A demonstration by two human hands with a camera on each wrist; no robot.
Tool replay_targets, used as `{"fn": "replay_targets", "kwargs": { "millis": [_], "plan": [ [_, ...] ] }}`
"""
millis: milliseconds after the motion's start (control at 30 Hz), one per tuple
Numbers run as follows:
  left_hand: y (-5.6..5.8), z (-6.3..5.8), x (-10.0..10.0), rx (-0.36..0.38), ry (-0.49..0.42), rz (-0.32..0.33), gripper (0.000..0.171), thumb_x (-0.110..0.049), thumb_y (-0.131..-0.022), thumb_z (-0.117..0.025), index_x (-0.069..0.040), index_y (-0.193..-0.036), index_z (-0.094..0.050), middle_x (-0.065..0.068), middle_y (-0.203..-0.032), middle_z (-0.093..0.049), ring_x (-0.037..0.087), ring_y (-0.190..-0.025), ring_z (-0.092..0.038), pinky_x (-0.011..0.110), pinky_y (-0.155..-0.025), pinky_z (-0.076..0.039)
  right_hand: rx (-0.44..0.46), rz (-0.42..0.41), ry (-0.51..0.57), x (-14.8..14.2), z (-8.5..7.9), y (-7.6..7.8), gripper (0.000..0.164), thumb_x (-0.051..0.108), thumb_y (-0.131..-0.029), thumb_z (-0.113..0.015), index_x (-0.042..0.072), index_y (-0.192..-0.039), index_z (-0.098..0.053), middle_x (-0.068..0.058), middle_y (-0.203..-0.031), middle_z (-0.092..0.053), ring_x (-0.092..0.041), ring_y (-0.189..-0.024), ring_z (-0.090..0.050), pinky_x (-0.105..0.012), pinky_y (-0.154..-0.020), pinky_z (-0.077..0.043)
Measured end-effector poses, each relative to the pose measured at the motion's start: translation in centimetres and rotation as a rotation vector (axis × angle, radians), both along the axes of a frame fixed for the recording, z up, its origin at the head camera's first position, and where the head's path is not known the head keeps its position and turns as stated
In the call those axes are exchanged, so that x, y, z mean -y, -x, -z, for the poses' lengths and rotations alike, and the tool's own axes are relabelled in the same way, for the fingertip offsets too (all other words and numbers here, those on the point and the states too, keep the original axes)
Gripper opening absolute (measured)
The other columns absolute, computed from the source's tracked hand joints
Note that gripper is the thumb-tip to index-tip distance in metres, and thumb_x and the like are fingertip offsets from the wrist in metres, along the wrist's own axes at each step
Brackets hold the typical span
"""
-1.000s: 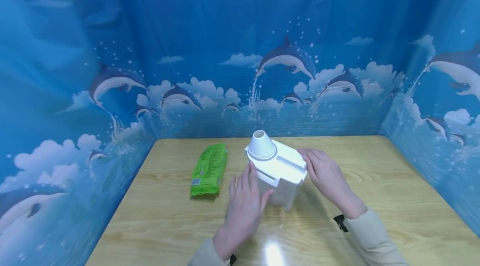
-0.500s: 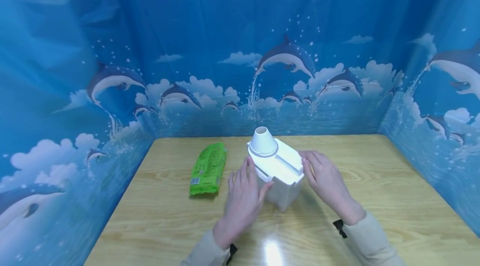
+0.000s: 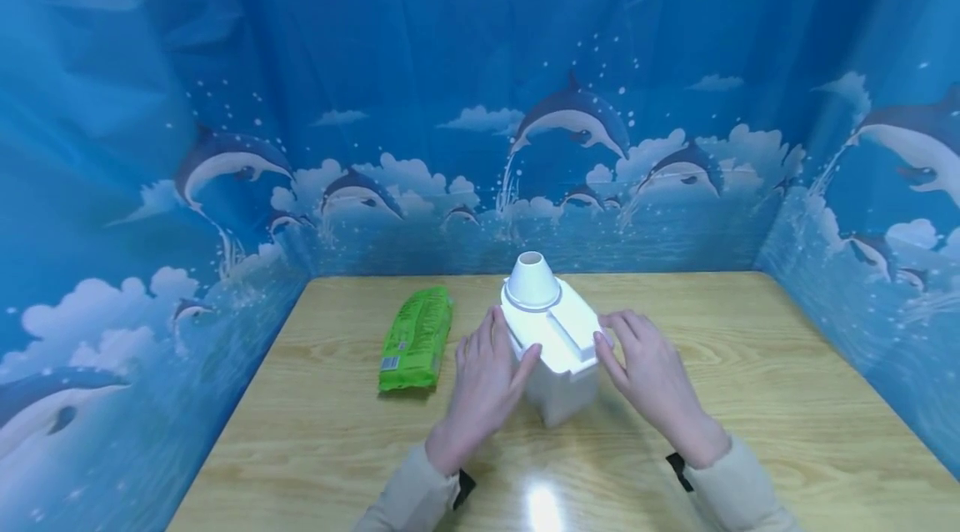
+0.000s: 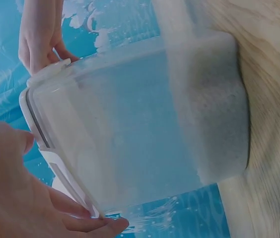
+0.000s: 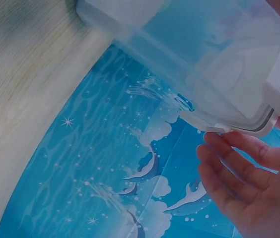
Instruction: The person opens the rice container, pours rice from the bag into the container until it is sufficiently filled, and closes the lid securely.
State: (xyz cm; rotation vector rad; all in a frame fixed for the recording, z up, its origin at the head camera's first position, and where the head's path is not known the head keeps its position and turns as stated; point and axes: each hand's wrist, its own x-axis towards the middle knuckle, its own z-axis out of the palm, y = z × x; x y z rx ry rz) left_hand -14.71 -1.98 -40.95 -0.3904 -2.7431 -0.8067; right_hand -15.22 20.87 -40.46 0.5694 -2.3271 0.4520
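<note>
A translucent storage container (image 3: 562, 399) stands upright on the table, with a pale layer of contents at its bottom in the left wrist view. Its white lid (image 3: 558, 336) has a cone-shaped cap (image 3: 532, 286) at the back end and side clips. My left hand (image 3: 483, 378) lies along the left side, fairly straight fingers touching the left clip (image 4: 68, 178) and thumb near the lid's front edge. Opposite, my right hand (image 3: 656, 373) has its thumb at the lid edge. In the right wrist view its fingertips, loosely extended, touch the right clip (image 5: 202, 121).
A bright green packet (image 3: 416, 340) lies flat on the wooden table (image 3: 315, 432), left of the container. A blue curtain (image 3: 420, 57) printed with dolphins encloses the back and both sides.
The container has turned slightly clockwise as seen from above, its cap shifting right and its front corner left. Both hands have stayed at its sides; the packet has not moved.
</note>
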Motion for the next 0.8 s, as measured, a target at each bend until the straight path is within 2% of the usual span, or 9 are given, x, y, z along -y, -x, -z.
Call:
{"fn": "replay_targets", "kwargs": {
  "millis": [233, 467, 667, 800],
  "plan": [
    [1.6, -0.1, 0.6, 0.059, -0.105, 0.071, 0.079, -0.049, -0.106, -0.041, 0.010, -0.155, -0.022, 0.031, -0.160, -0.027, 0.048, -0.145, -0.031, 0.065, -0.118, -0.024, -0.036, -0.001, -0.031, 0.4, -0.1, -0.6, 0.029, 0.025, -0.093, -0.069, -0.001, -0.104, -0.069, -0.015, -0.099, -0.070, -0.031, -0.087, -0.069, -0.043, -0.068, -0.061],
    [3.4, 0.1, 1.8, 0.103, -0.202, 0.145, 0.072, -0.037, -0.105, -0.041, 0.007, -0.157, -0.020, 0.028, -0.161, -0.026, 0.046, -0.147, -0.028, 0.062, -0.121, -0.020, -0.051, -0.042, -0.032, 1.1, -0.1, -1.2, 0.029, 0.027, -0.090, -0.073, 0.001, -0.102, -0.069, -0.011, -0.096, -0.070, -0.027, -0.084, -0.069, -0.038, -0.065, -0.061],
    [4.1, 0.4, 2.4, 0.128, -0.245, 0.181, 0.070, -0.038, -0.105, -0.039, -0.002, -0.161, -0.017, 0.020, -0.164, -0.025, 0.039, -0.150, -0.025, 0.058, -0.122, -0.020, -0.061, -0.059, -0.031, 1.6, -0.2, -1.5, 0.029, 0.024, -0.086, -0.077, 0.001, -0.100, -0.069, -0.011, -0.094, -0.070, -0.026, -0.084, -0.069, -0.036, -0.065, -0.061],
    [4.1, 0.4, 2.5, 0.156, -0.253, 0.184, 0.070, -0.039, -0.105, -0.038, -0.006, -0.162, -0.015, 0.016, -0.166, -0.021, 0.037, -0.152, -0.021, 0.057, -0.123, -0.018, -0.072, -0.063, -0.035, 1.7, -0.2, -1.4, 0.028, 0.026, -0.088, -0.074, 0.001, -0.099, -0.068, -0.011, -0.093, -0.070, -0.025, -0.082, -0.068, -0.036, -0.064, -0.061]
  ]
}}
